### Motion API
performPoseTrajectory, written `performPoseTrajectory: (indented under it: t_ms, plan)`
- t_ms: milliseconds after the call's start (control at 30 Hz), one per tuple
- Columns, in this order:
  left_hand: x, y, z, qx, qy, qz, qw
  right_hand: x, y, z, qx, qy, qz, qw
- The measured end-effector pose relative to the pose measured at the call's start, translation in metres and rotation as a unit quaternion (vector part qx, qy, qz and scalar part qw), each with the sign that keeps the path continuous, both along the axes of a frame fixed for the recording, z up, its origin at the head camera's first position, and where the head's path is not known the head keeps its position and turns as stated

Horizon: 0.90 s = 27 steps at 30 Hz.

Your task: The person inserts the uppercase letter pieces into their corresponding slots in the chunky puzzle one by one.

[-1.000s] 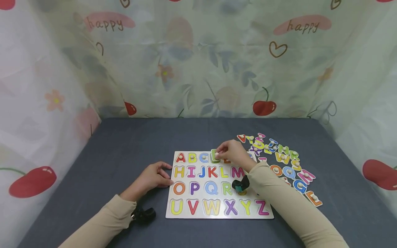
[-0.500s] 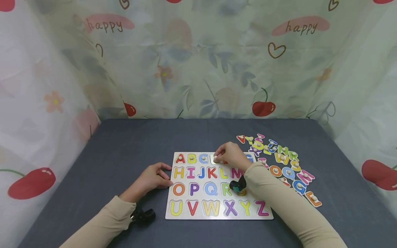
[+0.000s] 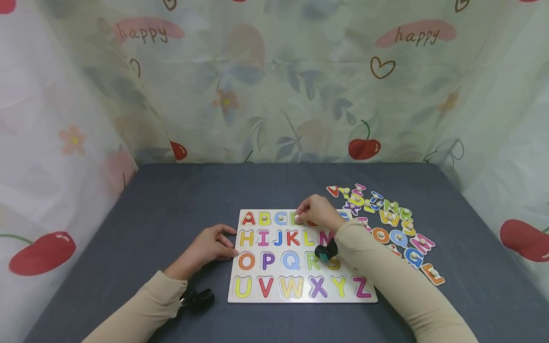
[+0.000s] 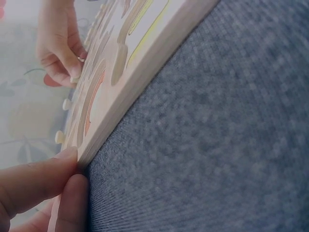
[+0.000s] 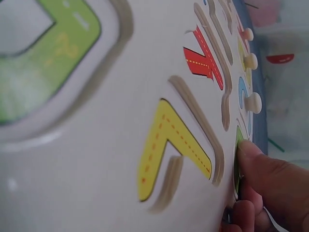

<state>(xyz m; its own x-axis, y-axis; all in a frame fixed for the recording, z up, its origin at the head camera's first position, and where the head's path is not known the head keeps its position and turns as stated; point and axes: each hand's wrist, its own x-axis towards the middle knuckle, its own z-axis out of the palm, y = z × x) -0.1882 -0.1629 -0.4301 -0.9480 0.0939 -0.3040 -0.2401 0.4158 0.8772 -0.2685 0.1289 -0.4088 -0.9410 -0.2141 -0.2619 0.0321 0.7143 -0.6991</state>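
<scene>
A white alphabet puzzle board [image 3: 274, 271] lies on the dark cloth. My right hand [image 3: 316, 212] is over its top row and pinches the knob of a green letter D piece [image 5: 237, 145]. That piece sits at the D slot beside the C; the fingers hide much of it. At the board's left edge, my left hand [image 3: 209, 245] rests with finger and thumb touching the rim, as the left wrist view also shows. Knobbed A [image 3: 249, 218], B [image 3: 265, 218] and C [image 3: 280, 218] pieces sit in their slots. My right hand covers part of the E and F area.
Several loose knobbed letter pieces lie scattered right of the board, among them W [image 3: 389, 217], M [image 3: 422, 243], G [image 3: 413, 257] and E [image 3: 433, 274]. Dark cloth [image 3: 193, 186] covers the table. A patterned curtain [image 3: 274, 114] stands behind and along both sides.
The D piece, held visibly above the board a second ago, is now lower at its slot. My right hand has shifted slightly left with it. The left hand stays at the edge.
</scene>
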Motion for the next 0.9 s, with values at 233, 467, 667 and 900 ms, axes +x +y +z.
performPoseTrajectory:
  t_ms: [233,467,667,900]
  plan:
    - [0.000,0.000,0.001,0.002,0.004,0.000,1.0000,-0.002,-0.001,0.001,0.002,-0.008,0.004,1.000]
    - [0.000,0.001,0.001,0.003,0.001,0.002,1.0000,-0.001,-0.001,-0.001,0.013,0.005,0.019,1.000]
    - [0.000,0.001,0.002,-0.001,0.004,0.003,1.0000,0.001,0.007,0.004,-0.002,0.028,0.029,0.999]
    - [0.001,0.002,0.002,-0.007,0.007,0.002,0.9999,0.002,0.034,0.022,-0.057,0.050,0.006,0.997]
